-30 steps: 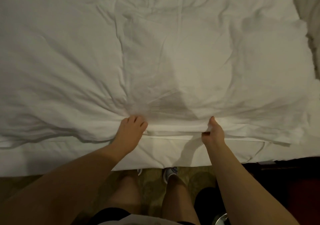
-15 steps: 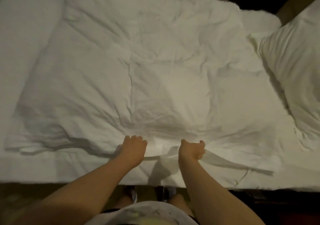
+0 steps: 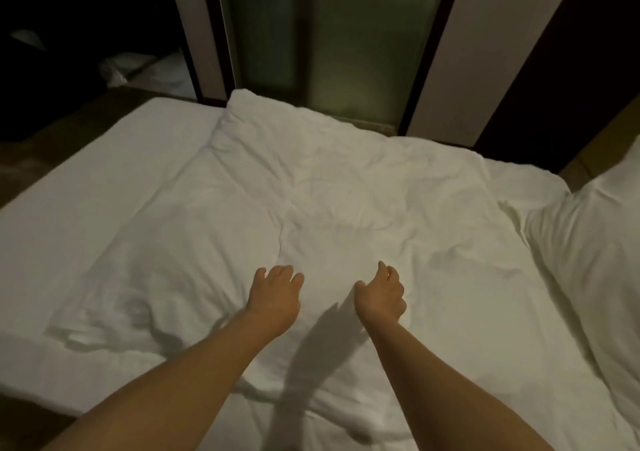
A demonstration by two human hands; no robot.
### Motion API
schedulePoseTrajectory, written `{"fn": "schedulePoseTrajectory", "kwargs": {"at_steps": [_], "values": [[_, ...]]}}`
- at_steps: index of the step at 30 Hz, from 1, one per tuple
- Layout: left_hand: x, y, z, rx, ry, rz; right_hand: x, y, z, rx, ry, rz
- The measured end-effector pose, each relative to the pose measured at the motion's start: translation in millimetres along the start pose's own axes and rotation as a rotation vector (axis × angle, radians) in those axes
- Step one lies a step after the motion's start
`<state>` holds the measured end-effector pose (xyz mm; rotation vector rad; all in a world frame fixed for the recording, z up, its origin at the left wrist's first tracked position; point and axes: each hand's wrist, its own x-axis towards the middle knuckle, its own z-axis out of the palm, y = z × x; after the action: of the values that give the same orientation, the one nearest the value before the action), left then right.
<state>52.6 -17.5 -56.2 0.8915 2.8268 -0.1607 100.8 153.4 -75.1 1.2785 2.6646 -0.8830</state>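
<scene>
Nearest the camera, two bare forearms reach in from the lower edge of the view and out over the bed. The left hand hangs palm down with its fingers released and slightly spread, holding nothing. The right hand is just beside it, turned a little on its side, its fingers loosely curled with no cloth between them. The shadow its arm throws on the cover suggests that it is raised rather than pressing.

This is the change. A second ago both hands were down at the near hem of the duvet, the left flat on it and the right pinching the edge. Half a second ago the right was clenched on that hem. Now both have let go and come forward over the middle. The tugging at the near edge looks finished, and the likely next move is to smooth the surface by hand.

The duvet lies spread across the bed from the near side to the far side, white and heavily creased, with a soft fold low down between the arms. To the left a strip of the bed shows bare sheet, so the cover sits off-centre and may need shifting that way. At the right a pillow lies against the duvet's edge. Beyond the far side stands a dim frosted glass panel in a dark frame.
</scene>
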Motion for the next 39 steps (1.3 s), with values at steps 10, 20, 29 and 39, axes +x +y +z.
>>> {"fn": "schedulePoseTrajectory", "kwargs": {"at_steps": [10, 20, 29, 39], "values": [[163.9, -4.9, 9.5, -0.092, 0.048, -0.023, 133.9, -57.3, 36.2, -0.146, 0.025, -0.185], [216.3, -37.7, 198.2, -0.086, 0.101, 0.132, 187.0, 21.6, 190.8, -0.459, -0.025, -0.328], [172.8, -172.5, 167.5, -0.023, -0.041, -0.275, 180.4, 15.3, 147.1, -0.602, -0.21, -0.201], [0.4, -122.7, 142.3, -0.182, -0.339, -0.529, 31.6, -25.1, 153.6, -0.505, -0.396, -0.287]]}}
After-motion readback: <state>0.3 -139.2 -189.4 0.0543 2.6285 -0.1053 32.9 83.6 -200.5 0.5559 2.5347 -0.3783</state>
